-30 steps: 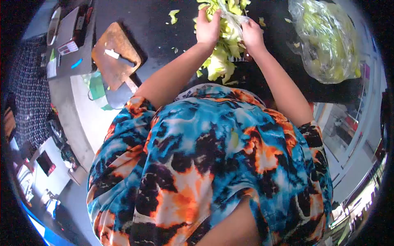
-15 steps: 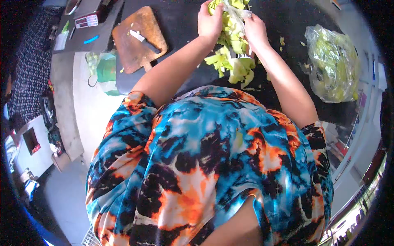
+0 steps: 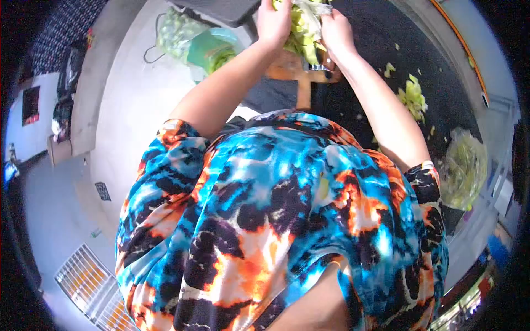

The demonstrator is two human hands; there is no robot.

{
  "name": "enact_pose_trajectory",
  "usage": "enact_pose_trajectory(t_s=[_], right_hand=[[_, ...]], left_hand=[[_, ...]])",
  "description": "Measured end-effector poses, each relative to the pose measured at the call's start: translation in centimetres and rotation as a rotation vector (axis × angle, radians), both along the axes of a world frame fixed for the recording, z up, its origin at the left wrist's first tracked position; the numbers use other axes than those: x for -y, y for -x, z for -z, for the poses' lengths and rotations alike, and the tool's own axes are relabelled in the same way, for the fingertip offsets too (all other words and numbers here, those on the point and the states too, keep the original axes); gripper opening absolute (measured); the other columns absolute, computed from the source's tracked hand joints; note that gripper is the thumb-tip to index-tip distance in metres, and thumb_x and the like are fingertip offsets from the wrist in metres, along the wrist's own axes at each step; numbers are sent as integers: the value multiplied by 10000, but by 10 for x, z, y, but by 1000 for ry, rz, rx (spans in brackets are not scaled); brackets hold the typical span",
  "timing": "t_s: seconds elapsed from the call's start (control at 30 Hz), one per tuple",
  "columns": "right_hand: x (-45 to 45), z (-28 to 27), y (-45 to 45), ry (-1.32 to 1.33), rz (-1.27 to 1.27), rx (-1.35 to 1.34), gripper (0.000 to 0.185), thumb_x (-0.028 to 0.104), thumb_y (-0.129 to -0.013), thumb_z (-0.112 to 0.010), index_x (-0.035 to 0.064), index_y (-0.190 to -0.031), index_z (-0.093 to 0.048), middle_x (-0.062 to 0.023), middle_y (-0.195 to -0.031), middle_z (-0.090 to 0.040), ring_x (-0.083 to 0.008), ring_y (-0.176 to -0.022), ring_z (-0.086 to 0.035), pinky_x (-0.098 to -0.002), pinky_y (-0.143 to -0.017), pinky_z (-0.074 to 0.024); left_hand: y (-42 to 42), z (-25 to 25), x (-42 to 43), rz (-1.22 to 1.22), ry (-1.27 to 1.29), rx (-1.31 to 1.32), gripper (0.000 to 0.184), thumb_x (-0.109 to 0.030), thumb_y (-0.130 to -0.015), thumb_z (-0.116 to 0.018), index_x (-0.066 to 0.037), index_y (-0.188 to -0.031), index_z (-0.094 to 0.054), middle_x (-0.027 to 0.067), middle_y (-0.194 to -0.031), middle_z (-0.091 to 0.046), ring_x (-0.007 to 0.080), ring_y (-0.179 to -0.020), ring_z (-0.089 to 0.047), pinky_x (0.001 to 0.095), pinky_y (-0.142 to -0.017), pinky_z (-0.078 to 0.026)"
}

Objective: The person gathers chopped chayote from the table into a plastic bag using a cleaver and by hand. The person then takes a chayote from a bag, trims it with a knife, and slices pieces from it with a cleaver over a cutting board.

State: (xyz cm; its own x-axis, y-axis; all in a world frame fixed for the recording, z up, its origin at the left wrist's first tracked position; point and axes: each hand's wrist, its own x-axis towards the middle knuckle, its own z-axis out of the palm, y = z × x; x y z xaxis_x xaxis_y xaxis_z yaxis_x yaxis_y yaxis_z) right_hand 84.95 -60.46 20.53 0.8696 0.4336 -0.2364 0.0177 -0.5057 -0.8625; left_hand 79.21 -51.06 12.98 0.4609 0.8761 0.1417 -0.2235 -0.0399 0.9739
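At the top of the view, a clear plastic bag (image 3: pixel 305 30) full of cut pale-green vegetable pieces hangs between my hands. My left hand (image 3: pixel 274 23) is wrapped round its left side. My right hand (image 3: pixel 338 34) pinches the plastic at the upper right. Below the bag a wooden cutting board (image 3: pixel 305 88) lies with its handle toward me, partly hidden by the bag. A small pile of cut green pieces (image 3: pixel 414 99) sits on the dark table to the right of my right forearm.
A second clear bag of green pieces (image 3: pixel 465 168) stands near the table's right edge. To the left, a green plastic bag (image 3: pixel 212 51) and a clear bag of greens (image 3: pixel 179 32) lie on a pale surface. Scraps (image 3: pixel 389 70) dot the dark tabletop (image 3: pixel 381 33).
My view and body have turned left. The held bag has moved from beside the pile to over the cutting board. Both hands still grip it.
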Motion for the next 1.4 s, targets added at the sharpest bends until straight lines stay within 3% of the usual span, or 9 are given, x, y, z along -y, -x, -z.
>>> enact_pose_trajectory(t_s=[0.03, 0.4, 0.5, 0.57, 0.6, 0.93, 1.17, 1.3, 1.4], right_hand=[[-3, 20, -10, -13, -166, 327, 271, 261, -904, -483, 59, -1034, -607, -165, -840, -647, -283, -755, -636, -403, -633, -500], [18, 58, -17, 95, -240, 399, 354, 330, -898, -484, -8, -924, -585, -253, -917, -633, -417, -916, -603, -474, -808, -461], [0, 87, -27, 214, -319, 270, 407, 350, -894, -486, -39, -951, -588, -269, -944, -630, -420, -938, -600, -475, -827, -461], [-13, 93, -27, 295, -363, 185, 440, 363, -893, -487, -57, -975, -592, -281, -964, -626, -422, -955, -596, -477, -834, -461], [-15, 104, -41, 300, -409, 179, 325, 304, -918, -503, -20, -907, -537, -63, -664, -564, -170, -513, -542, -357, -544, -464], [47, 37, -35, 35, -446, -329, 278, 322, -940, -509, 51, -882, -499, -5, -669, -530, -111, -545, -518, -260, -488, -422], [222, 6, -97, -271, -326, -292, 229, 273, -968, -485, 51, -972, -537, 6, -699, -540, -76, -576, -484, -223, -504, -391], [363, -22, -197, -67, -277, -60, 274, 259, -974, -476, 25, -1097, -547, -2, -719, -555, -60, -595, -471, -190, -548, -372], [474, 27, -174, 210, -389, 577, 388, 228, -919, -521, 70, -1273, -504, -83, -881, -594, -224, -760, -549, -350, -683, -443]], left_hand=[[11, -10, 3, -17, 30, 6, 368, -302, -934, -522, -13, -1163, -516, 145, -1045, -600, 217, -941, -559, 320, -839, -450], [-1, 48, 18, -101, 144, 32, 440, -319, -882, -571, -11, -1193, -519, 92, -1002, -598, 155, -870, -538, 285, -779, -444], [1, 121, -27, 79, 113, -551, 594, -416, -775, -603, -135, -1289, -500, 212, -1225, -498, 359, -1100, -524, 408, -943, -413], [11, 165, -51, 108, 203, -573, 570, -367, -753, -590, -143, -1275, -541, 226, -1145, -579, 329, -1022, -587, 377, -866, -457], [11, 166, -56, 117, 188, -573, 555, -365, -753, -582, -139, -1259, -557, 228, -1107, -603, 321, -996, -603, 370, -843, -466], [53, 182, -82, 32, 434, -772, 377, -292, -819, -538, -75, -1114, -626, 106, -984, -636, 266, -886, -608, 396, -714, -528], [113, 200, -59, 15, 650, -471, 319, -326, -837, -590, -99, -1061, -571, 32, -977, -569, 184, -905, -539, 401, -789, -450], [88, 183, 3, -67, 634, -469, 306, -310, -836, -591, -85, -1043, -578, 14, -963, -588, 160, -831, -536, 362, -697, -441], [57, 171, 46, -44, 485, -617, 227, -254, -853, -568, -51, -943, -616, -5, -806, -591, 147, -675, -522, 322, -574, -421]])
